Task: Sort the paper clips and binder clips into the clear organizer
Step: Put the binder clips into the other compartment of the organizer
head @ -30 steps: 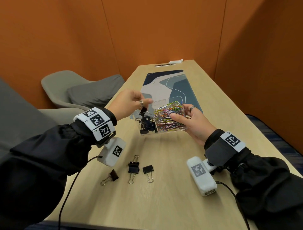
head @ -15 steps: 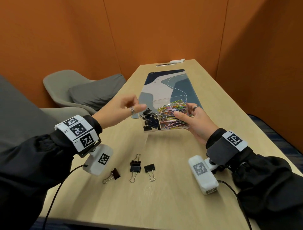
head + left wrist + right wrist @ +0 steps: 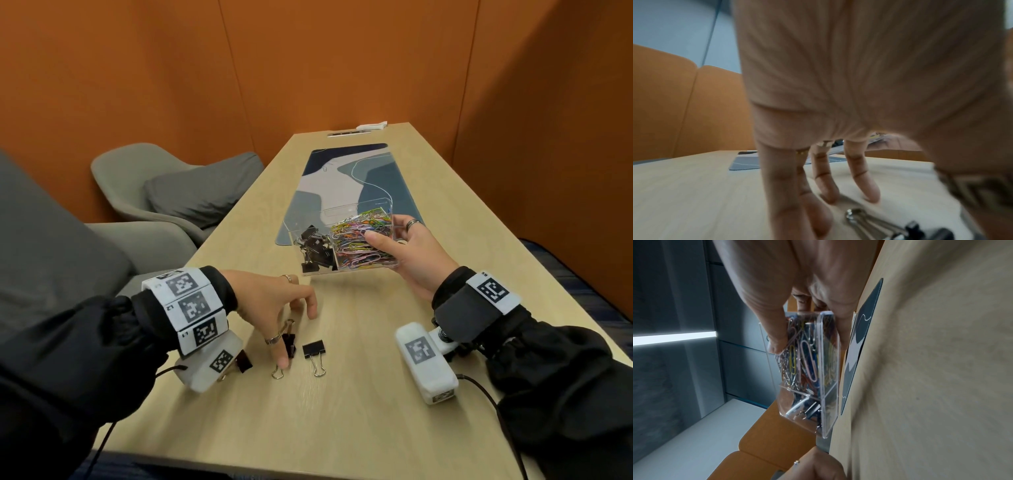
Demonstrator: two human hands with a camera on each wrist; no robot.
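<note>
My right hand (image 3: 394, 250) grips the clear organizer (image 3: 356, 269) and holds it tilted above the table, thumb inside on the coloured paper clips (image 3: 363, 236). Black binder clips (image 3: 315, 250) fill its left compartment. The right wrist view shows the organizer (image 3: 828, 369) edge-on. My left hand (image 3: 297, 334) reaches down with straight, spread fingers over a black binder clip (image 3: 290, 342) lying on the table, thumb tip beside its wire handle. In the left wrist view the fingertips (image 3: 869, 196) touch the wood beside that clip (image 3: 879, 225). A second clip (image 3: 313, 349) lies just right, a third (image 3: 244, 362) half hidden under my wrist camera.
A blue and grey desk mat (image 3: 342, 178) lies behind the organizer. Grey chairs (image 3: 154, 185) stand left of the table and orange walls enclose it. A small white object (image 3: 371, 126) sits at the far end. The table's front edge (image 3: 308, 466) is close to me.
My left hand let a binder clip go at the organizer, then came back and down to the clips on the table. The right hand still holds the organizer, lowered slightly.
</note>
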